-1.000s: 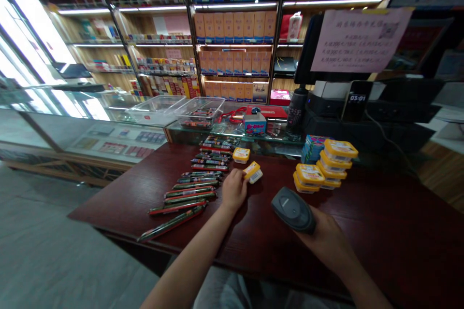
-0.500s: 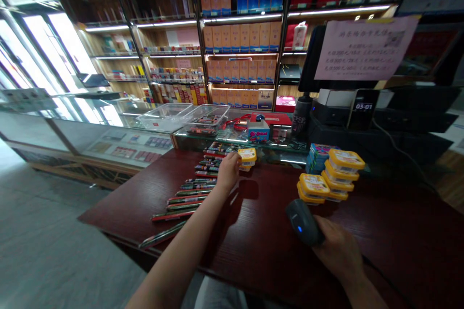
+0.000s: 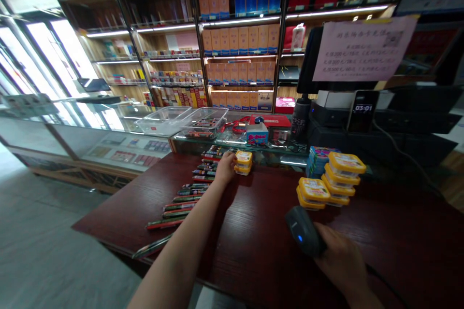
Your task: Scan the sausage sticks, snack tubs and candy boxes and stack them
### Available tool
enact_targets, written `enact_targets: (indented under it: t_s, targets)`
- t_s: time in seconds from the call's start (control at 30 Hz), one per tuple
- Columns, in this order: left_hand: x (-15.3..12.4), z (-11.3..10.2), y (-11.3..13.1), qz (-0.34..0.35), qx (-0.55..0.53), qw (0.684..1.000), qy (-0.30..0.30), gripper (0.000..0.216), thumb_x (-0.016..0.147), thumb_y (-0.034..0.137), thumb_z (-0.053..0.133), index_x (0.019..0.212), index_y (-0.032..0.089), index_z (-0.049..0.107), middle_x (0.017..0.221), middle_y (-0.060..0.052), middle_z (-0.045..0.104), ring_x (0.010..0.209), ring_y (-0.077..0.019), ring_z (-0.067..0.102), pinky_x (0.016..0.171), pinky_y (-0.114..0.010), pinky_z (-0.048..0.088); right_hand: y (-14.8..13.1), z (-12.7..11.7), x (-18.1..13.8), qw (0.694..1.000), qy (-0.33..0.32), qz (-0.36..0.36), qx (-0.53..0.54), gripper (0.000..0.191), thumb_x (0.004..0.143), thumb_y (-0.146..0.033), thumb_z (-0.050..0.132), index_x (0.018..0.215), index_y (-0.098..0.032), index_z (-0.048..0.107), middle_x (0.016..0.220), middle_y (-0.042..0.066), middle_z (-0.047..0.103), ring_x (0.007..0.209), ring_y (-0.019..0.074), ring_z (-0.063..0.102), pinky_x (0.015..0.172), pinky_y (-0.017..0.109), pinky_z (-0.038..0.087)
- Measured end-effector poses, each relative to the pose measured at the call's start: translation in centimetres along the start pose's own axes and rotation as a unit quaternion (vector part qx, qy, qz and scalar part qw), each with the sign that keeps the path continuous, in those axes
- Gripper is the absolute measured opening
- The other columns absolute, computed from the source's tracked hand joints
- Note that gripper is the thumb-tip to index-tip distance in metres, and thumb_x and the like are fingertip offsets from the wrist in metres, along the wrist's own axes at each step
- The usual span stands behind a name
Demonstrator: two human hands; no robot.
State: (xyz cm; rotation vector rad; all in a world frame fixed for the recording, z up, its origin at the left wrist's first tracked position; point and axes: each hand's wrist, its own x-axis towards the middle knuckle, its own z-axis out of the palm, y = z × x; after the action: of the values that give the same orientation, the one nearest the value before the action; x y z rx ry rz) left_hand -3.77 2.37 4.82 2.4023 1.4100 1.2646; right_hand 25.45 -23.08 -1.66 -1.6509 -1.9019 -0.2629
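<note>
My left hand (image 3: 226, 169) is at the left side of a two-high stack of small yellow-lidded tubs (image 3: 243, 158). Its fingers are loosely bent, with the tips by the upper tub's edge and not wrapped around it. Under and beside that forearm lies a row of thin green, red and dark pencil-like sticks (image 3: 177, 213). My right hand (image 3: 342, 256) grips a dark handheld barcode scanner (image 3: 303, 229) with a blue light, held low over the brown tabletop (image 3: 250, 241). Ahead of the scanner stand more yellow-lidded tubs (image 3: 313, 192) in stacks.
A colourful blue box (image 3: 319, 160) is behind the right-hand tubs. Clear plastic trays (image 3: 165, 119), a small blue-pink box (image 3: 257, 134) and a red box (image 3: 275, 119) rest on the glass counter. A phone (image 3: 361, 110) and a monitor with a pink sign (image 3: 364, 48) stand at right.
My left hand has shifted slightly left, and its fingers cover less of the upper tub. The right hand keeps the scanner in nearly the same place. The view has moved a little.
</note>
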Motion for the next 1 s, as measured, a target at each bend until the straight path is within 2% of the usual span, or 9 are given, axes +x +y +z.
enact_targets:
  t_s: [0.13,0.23,0.4,0.53,0.7,0.8,0.9,0.93,1.0]
  targets:
    - [0.0,-0.1,0.3,-0.04,0.017,0.999,-0.004,0.023,0.07,0.002,0.046,0.082,0.018,0.057,0.096,-0.005,0.055,0.091,-0.0174,0.056,0.083,-0.031,0.047,-0.4,-0.4,0.1,1.0,-0.02,0.018,-0.003,0.029,0.073,-0.016,0.051,0.101,-0.021,0.057,0.092,0.006,0.069,0.081,0.0216,0.065,0.07,0.031,0.046]
    - [-0.3,0.2,0.5,-0.058,0.01,0.998,-0.011,0.025,0.07,0.006,0.053,0.092,0.018,0.056,0.102,-0.006,0.053,0.095,-0.0184,0.056,0.086,-0.033,0.047,-0.5,-0.6,0.2,0.999,-0.024,0.023,0.0,0.027,0.074,-0.015,0.05,0.099,-0.021,0.058,0.091,0.006,0.07,0.081,0.0213,0.065,0.071,0.03,0.046]
    - [-1.1,1.2,1.5,-0.1,0.019,0.994,-0.036,0.054,0.063,0.009,0.067,0.111,0.019,0.047,0.11,-0.008,0.051,0.103,-0.0213,0.055,0.09,-0.036,0.046,-0.5,-0.5,0.2,0.999,-0.022,0.023,0.001,0.029,0.073,-0.015,0.051,0.101,-0.021,0.057,0.091,0.007,0.07,0.081,0.0213,0.065,0.072,0.031,0.046]
    - [-1.3,1.8,2.7,-0.152,0.064,0.986,-0.019,0.048,0.069,0.006,0.061,0.112,0.019,0.045,0.111,-0.009,0.05,0.1,-0.0208,0.058,0.085,-0.033,0.046,-0.4,-0.5,0.2,1.0,-0.019,0.018,0.01,0.028,0.074,-0.016,0.051,0.101,-0.02,0.057,0.09,0.006,0.069,0.081,0.0207,0.065,0.071,0.031,0.045]
    - [-1.5,1.4,4.0,-0.165,0.116,0.979,-0.027,0.044,0.073,0.01,0.058,0.113,0.021,0.045,0.112,-0.009,0.049,0.097,-0.0216,0.059,0.08,-0.032,0.047,-0.2,-0.5,0.3,1.0,-0.02,0.01,-0.006,0.026,0.074,-0.017,0.052,0.099,-0.021,0.058,0.087,0.005,0.07,0.078,0.0199,0.065,0.069,0.029,0.044]
    - [-1.9,1.0,5.3,-0.141,0.163,0.976,0.016,0.046,0.074,0.016,0.061,0.117,0.02,0.046,0.118,-0.013,0.047,0.104,-0.027,0.055,0.086,-0.038,0.045,-0.3,-0.7,0.4,0.999,-0.02,0.022,-0.029,0.024,0.074,-0.018,0.052,0.097,-0.021,0.058,0.089,0.005,0.07,0.078,0.0198,0.065,0.07,0.029,0.043]
    - [-2.2,1.0,7.6,-0.061,0.163,0.983,0.056,0.045,0.075,0.019,0.062,0.119,0.018,0.049,0.124,-0.016,0.045,0.115,-0.0314,0.046,0.097,-0.045,0.039,-0.7,-1.2,0.7,0.996,-0.038,0.049,-0.063,0.021,0.077,-0.019,0.052,0.097,-0.02,0.059,0.088,0.005,0.07,0.078,0.0199,0.064,0.07,0.029,0.042]
    - [-2.3,1.2,8.6,-0.024,0.142,0.989,0.045,0.043,0.077,0.019,0.061,0.118,0.018,0.05,0.123,-0.015,0.047,0.116,-0.0306,0.045,0.098,-0.045,0.038,-0.8,-1.3,0.8,0.994,-0.051,0.059,-0.074,0.02,0.078,-0.02,0.052,0.096,-0.02,0.059,0.088,0.005,0.07,0.078,0.0199,0.064,0.069,0.029,0.041]
    - [-2.4,1.7,11.0,0.06,0.082,0.995,-0.013,0.035,0.08,0.02,0.058,0.115,0.02,0.054,0.117,-0.011,0.052,0.112,-0.0266,0.047,0.098,-0.042,0.039,-1.1,-1.6,1.0,0.988,-0.086,0.086,-0.092,0.017,0.078,-0.02,0.052,0.094,-0.021,0.059,0.086,0.004,0.069,0.077,0.0192,0.064,0.068,0.028,0.039]
